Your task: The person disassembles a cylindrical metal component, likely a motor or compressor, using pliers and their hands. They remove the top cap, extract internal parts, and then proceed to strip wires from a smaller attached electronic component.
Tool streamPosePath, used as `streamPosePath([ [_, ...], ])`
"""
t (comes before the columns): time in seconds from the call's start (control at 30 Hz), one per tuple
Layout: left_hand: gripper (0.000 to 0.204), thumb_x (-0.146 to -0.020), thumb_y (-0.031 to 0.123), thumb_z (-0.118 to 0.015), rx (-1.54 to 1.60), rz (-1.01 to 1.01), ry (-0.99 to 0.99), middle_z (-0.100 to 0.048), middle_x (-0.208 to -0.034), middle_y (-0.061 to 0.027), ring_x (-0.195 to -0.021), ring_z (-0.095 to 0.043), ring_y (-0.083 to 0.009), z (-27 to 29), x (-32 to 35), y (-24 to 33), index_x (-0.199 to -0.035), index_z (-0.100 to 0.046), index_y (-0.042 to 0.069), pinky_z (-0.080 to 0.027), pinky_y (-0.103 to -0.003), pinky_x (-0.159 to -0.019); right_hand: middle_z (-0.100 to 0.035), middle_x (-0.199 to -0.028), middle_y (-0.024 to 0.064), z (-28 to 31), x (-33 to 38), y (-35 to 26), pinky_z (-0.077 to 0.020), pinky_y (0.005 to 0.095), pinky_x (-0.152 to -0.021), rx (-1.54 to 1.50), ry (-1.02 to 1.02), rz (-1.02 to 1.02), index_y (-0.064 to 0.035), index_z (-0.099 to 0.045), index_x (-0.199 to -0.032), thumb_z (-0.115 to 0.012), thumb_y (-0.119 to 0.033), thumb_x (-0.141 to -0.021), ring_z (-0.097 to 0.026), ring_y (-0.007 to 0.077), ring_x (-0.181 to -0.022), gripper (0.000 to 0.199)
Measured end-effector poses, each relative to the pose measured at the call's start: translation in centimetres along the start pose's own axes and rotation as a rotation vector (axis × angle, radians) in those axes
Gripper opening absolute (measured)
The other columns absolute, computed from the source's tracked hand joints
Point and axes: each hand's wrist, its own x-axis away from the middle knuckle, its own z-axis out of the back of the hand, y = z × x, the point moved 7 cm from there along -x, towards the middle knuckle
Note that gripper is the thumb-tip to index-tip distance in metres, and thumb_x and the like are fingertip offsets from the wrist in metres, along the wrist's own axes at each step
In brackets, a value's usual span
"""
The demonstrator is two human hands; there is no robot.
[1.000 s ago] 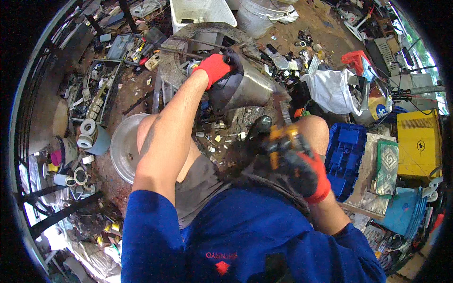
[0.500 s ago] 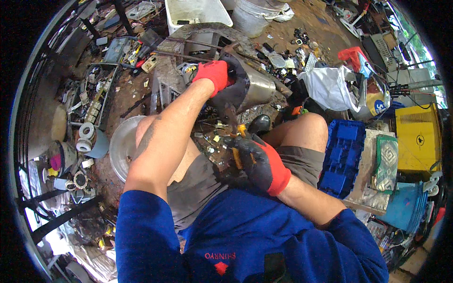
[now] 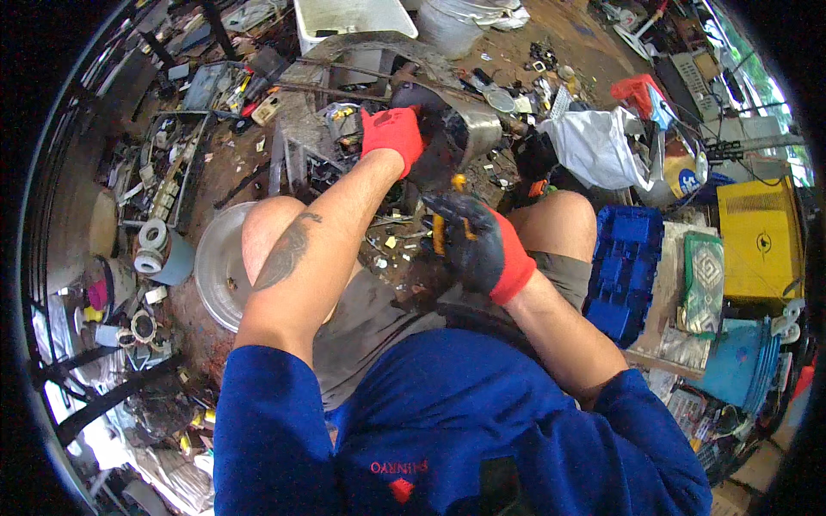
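Note:
My left hand (image 3: 394, 140), in a red and black glove, is closed at the edge of a dark, dirty metal piece with a shiny cylindrical side (image 3: 480, 136). That piece is tilted over the littered ground in front of my knees. In my right hand (image 3: 475, 245), gloved the same way, is a tool with yellow parts (image 3: 459, 182). Its yellow end sticks out beyond the fingers, close to the near side of the metal piece. The rest of the tool is hidden by the glove, so its exact kind does not show.
Behind the metal piece stand a grey frame (image 3: 297, 95) and a white tub (image 3: 353, 26). A clear round basin (image 3: 215, 267) is beside my left knee. To the right are a white sack (image 3: 589, 150), a blue plastic case (image 3: 625, 275) and a yellow box (image 3: 761, 241). Scrap litters the ground.
The metal piece has turned and tilted, showing less of its shiny side. My left hand has shifted slightly right, and my right hand has risen toward the piece with the tool.

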Motion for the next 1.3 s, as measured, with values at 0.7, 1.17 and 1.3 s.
streamPosePath([
  [0.7,0.048,-0.084,0.031,-0.065,-0.011,-0.057,-0.197,-0.056,-0.135,-0.0104,-0.124,-0.054,-0.0299,-1.4,-1.6,-1.0,-0.132,-0.057,0.026,-0.025,-0.059,-0.112,-0.062,-0.109,0.0,-2.3,-1.5,1.5,-0.046,0.0286,-0.083,-0.307,0.077,-0.038,-0.0079,-0.059,-0.129,-0.045,-0.027,-0.102,-0.057,0.0129,-0.095,0.036],
  [1.17,0.055,-0.08,0.022,-0.06,0.104,0.06,-0.341,-0.059,-0.133,-0.0128,-0.127,-0.053,-0.03,-1.7,-2.1,-0.8,-0.134,-0.055,0.023,-0.015,-0.06,-0.116,-0.063,-0.109,0.0028,-1.0,-2.4,2.2,-0.0469,0.033,-0.085,-0.51,0.183,-0.094,-0.0087,-0.061,-0.121,-0.047,-0.026,-0.1,-0.059,0.016,-0.097,0.03],
  [1.3,0.056,-0.079,0.02,-0.061,0.082,0.038,-0.261,-0.065,-0.123,-0.0128,-0.12,-0.058,-0.0317,-1.8,-1.2,-0.3,-0.134,-0.055,0.021,-0.014,-0.06,-0.116,-0.063,-0.109,0.001,-1.6,-1.6,0.6,-0.0453,0.0307,-0.087,-0.545,0.28,-0.153,-0.009,-0.061,-0.121,-0.048,-0.024,-0.1,-0.058,0.0144,-0.101,0.029],
])
